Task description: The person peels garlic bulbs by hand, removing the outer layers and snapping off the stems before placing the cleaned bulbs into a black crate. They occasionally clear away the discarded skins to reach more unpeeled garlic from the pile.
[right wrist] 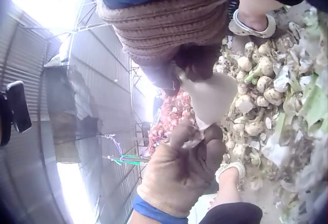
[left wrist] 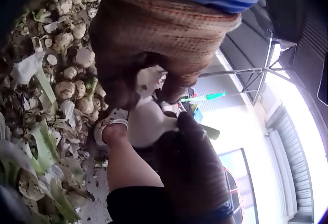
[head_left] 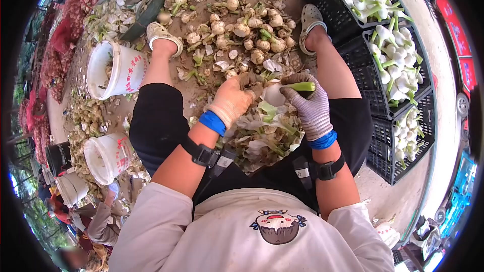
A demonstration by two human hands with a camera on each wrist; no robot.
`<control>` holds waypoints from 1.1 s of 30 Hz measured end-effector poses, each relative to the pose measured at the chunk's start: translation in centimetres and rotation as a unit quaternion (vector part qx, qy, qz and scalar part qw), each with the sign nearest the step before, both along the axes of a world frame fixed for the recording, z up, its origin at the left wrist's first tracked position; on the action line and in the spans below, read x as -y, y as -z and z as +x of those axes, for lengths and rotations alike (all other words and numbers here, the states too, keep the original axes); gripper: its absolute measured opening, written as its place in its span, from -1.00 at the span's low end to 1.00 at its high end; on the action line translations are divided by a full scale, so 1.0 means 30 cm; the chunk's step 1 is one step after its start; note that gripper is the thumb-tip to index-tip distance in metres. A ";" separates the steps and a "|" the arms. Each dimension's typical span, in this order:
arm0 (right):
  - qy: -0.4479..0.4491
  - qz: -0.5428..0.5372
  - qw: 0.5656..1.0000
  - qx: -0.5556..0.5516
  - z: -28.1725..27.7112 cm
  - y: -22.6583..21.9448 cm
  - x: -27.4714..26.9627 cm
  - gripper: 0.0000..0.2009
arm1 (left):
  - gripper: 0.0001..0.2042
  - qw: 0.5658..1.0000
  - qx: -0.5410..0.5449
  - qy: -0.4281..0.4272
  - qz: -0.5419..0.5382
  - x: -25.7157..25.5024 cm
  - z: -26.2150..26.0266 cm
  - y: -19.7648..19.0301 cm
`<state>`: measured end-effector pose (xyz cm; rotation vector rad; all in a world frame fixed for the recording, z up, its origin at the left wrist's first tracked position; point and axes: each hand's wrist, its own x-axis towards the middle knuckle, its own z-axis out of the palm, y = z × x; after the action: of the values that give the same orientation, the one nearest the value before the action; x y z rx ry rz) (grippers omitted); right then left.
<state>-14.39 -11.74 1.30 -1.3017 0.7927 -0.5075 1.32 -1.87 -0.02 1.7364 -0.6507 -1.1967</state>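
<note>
Smooth white garlic bulb held up btwn both hands, now. R hand, striped grey knit glove w/ blue cuff: fingers & thumb clamped on the bulb's thick green stem. L hand, dirty cream knit glove: fingers pinching a whitish papery skin scrap at bulb's other end. Near side of bulb, pale leafy peelings; beyond, soil-stained bulbs; to its R, black plastic crates w/ clean white bulbs.
</note>
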 end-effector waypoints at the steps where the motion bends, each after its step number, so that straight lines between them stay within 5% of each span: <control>1: 0.012 -0.007 1.000 -0.010 0.003 -0.001 0.000 -0.79 | -0.60 1.000 0.001 0.000 0.000 -0.005 -0.008 0.017; 3: 0.005 -0.006 1.000 -0.016 0.000 -0.026 -0.008 -0.79 | -0.63 0.962 0.271 0.041 -0.018 -0.014 -0.030 0.064; 5: -0.001 -0.007 1.000 -0.021 -0.005 -0.022 -0.007 -0.79 | -0.67 0.979 0.201 0.008 0.031 0.002 -0.036 -0.005; 7: 0.019 0.096 0.977 0.189 -0.028 0.017 0.011 -0.77 | -0.72 0.994 0.035 -0.080 -0.064 -0.001 -0.003 0.040; 8: 0.027 0.162 0.967 0.194 -0.047 -0.023 0.019 -0.74 | -0.78 0.958 0.245 -0.002 -0.152 -0.025 0.060 0.245; 9: 0.005 0.189 0.948 0.257 -0.068 0.024 0.043 -0.75 | -0.78 0.957 0.245 -0.002 -0.152 -0.028 0.066 0.226; 11: 0.021 0.200 0.931 0.304 -0.077 -0.010 0.051 -0.74 | -0.80 0.993 0.023 -0.089 0.073 -0.028 0.072 0.164; 13: -0.014 0.175 0.938 0.298 -0.096 -0.027 0.097 -0.76 | -0.76 0.991 0.093 -0.008 0.097 -0.047 0.115 0.264; 15: -0.086 0.101 0.936 0.325 -0.119 -0.025 0.228 -0.74 | -0.70 0.892 0.358 0.212 0.179 -0.047 0.118 0.268; 17: 0.131 0.070 0.928 0.341 -0.153 -0.081 0.328 -0.67 | -0.70 0.908 0.368 0.158 0.120 -0.040 0.133 0.222; 19: 0.202 0.092 0.858 0.463 -0.232 -0.071 0.542 -0.64 | -0.70 0.928 0.275 0.114 0.227 0.036 0.214 0.202; 21: 0.293 0.078 0.811 0.500 -0.344 -0.064 0.733 -0.69 | -0.61 0.900 0.311 0.141 0.272 0.121 0.309 0.277; 22: 0.357 -0.064 0.879 0.309 -0.387 -0.057 0.804 -0.67 | -0.51 0.889 0.357 0.110 0.264 0.164 0.326 0.287; 23: 0.398 -0.201 0.890 0.096 -0.393 -0.062 0.844 -0.66 | -0.41 0.876 0.401 0.079 0.256 0.211 0.339 0.300; 24: 0.362 0.038 0.839 0.405 -0.423 -0.062 0.854 -0.64 | -0.35 0.883 0.400 0.066 0.238 0.266 0.360 0.314; 25: 0.268 0.269 0.657 0.651 -0.443 -0.069 0.853 -0.61 | -0.27 0.889 0.398 0.053 0.220 0.328 0.380 0.330; 26: 0.274 0.195 0.705 0.625 -0.423 -0.047 0.867 -0.56 | -0.28 0.897 0.376 0.036 0.230 0.396 0.394 0.347; 27: 0.277 0.191 0.708 0.621 -0.416 -0.033 0.875 -0.56 | -0.28 0.908 0.343 0.032 0.241 0.462 0.441 0.418; 28: 0.389 0.093 0.826 0.397 -0.308 -0.088 0.796 -0.57 | -0.30 0.912 0.317 0.026 0.258 0.523 0.460 0.443; 29: 0.469 -0.012 0.872 0.138 -0.250 -0.116 0.757 -0.57 | -0.32 0.916 0.292 0.021 0.275 0.575 0.469 0.459; 30: 0.452 0.019 0.874 0.179 -0.282 -0.080 0.786 -0.57 | -0.36 0.915 0.257 0.016 0.310 0.610 0.490 0.479; 31: 0.396 -0.098 0.907 -0.105 -0.304 -0.039 0.786 -0.57 | -0.41 0.931 0.202 -0.032 0.302 0.622 0.503 0.494; 33: 0.342 -0.185 0.910 -0.140 -0.350 0.013 0.801 -0.58 | -0.43 0.939 0.098 -0.100 0.313 0.612 0.514 0.568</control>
<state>-24.90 -35.78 0.91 -1.4439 1.4651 -1.0859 16.73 -20.23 -17.05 2.4110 -0.1921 -1.1687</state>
